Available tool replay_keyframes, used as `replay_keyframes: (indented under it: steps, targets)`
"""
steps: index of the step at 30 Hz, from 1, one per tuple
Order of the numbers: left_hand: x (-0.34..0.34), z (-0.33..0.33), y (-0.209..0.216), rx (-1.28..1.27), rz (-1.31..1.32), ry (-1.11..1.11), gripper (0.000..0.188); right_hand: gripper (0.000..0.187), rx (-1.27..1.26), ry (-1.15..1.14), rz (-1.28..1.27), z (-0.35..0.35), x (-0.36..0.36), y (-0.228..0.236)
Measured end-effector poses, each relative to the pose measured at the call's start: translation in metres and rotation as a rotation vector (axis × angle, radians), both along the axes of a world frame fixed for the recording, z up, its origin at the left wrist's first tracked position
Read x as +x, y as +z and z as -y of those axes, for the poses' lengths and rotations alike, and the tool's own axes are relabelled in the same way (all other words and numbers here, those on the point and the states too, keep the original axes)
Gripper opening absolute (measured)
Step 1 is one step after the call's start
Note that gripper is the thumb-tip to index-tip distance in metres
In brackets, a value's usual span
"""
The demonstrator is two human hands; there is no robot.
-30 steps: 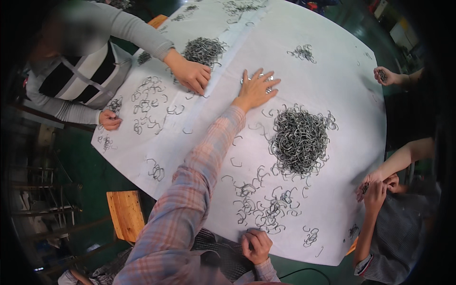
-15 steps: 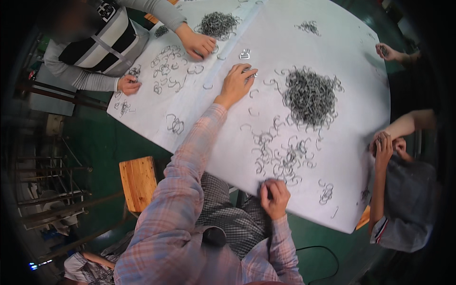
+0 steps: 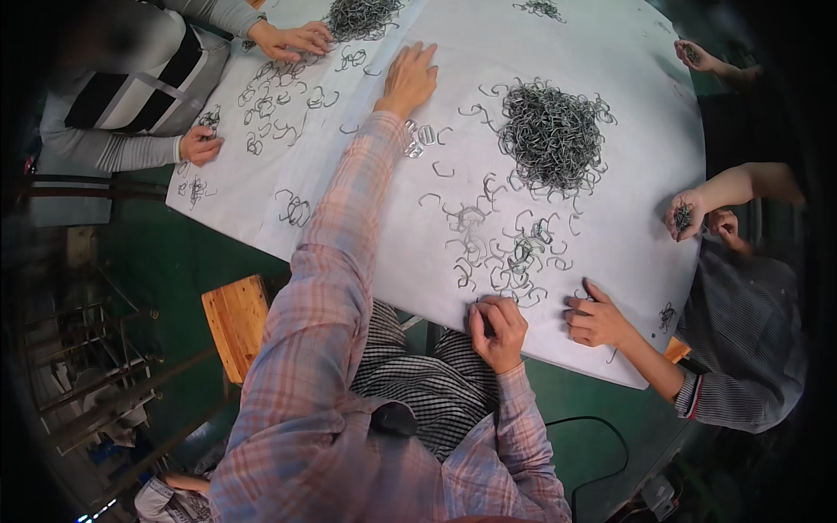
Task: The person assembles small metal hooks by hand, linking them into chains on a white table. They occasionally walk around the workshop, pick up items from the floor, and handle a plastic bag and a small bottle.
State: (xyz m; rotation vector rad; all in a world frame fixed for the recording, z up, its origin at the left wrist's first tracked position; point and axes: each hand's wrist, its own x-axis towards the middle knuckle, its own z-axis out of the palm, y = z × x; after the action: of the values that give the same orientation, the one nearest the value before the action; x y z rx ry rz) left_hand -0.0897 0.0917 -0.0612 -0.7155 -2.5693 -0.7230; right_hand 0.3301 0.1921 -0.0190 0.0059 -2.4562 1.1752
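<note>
Big hook pile [image 3: 554, 135] is heaped on the table [image 3: 410, 261]; left of it and slightly farther out, the left hand [image 3: 410, 80] is laid down, fingers extended and loosely spread, while at the table edge on the pile's near side the right hand [image 3: 499, 334] is rested, fingers curled, grip can't be told. Silver buckles [image 3: 425, 136] are located left of the pile, access partly blocked by the plaid left sleeve [image 3: 336, 227]. Pile's near side is cluttered by loose hooks [image 3: 523, 257], with a co-worker's hand [image 3: 600, 322] placed right of them.
</note>
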Motion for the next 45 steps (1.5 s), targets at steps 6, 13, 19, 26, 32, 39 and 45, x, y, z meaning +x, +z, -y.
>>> replay_keyframes:
  steps: [6,13,19,26,32,39,45]
  targets:
    - [0.062,0.015,0.003,-0.059,0.024,-0.33,0.043,0.01,0.04,-0.041,0.001,-0.003,0.001,-0.002]
    - [0.171,0.086,0.016,0.046,0.176,-0.324,0.03,0.008,0.036,-0.045,-0.017,0.001,0.0,-0.001]
    - [0.243,0.095,0.027,0.29,0.207,-0.238,0.028,0.007,-0.083,-0.131,0.038,0.005,-0.005,-0.001]
    - [0.272,0.109,0.065,0.479,0.077,0.059,0.025,0.009,0.028,-0.14,-0.091,0.008,-0.156,0.014]
    - [0.292,0.132,0.062,0.251,0.363,0.234,0.029,0.02,0.431,-0.019,0.407,0.005,-0.219,-0.011]
    - [0.304,0.137,0.041,0.29,0.486,0.212,0.028,0.013,0.116,0.03,0.102,0.019,-0.154,0.017]
    - [0.326,0.118,0.059,0.924,0.857,0.095,0.015,0.01,-0.539,-0.017,0.293,0.056,-0.061,0.052]
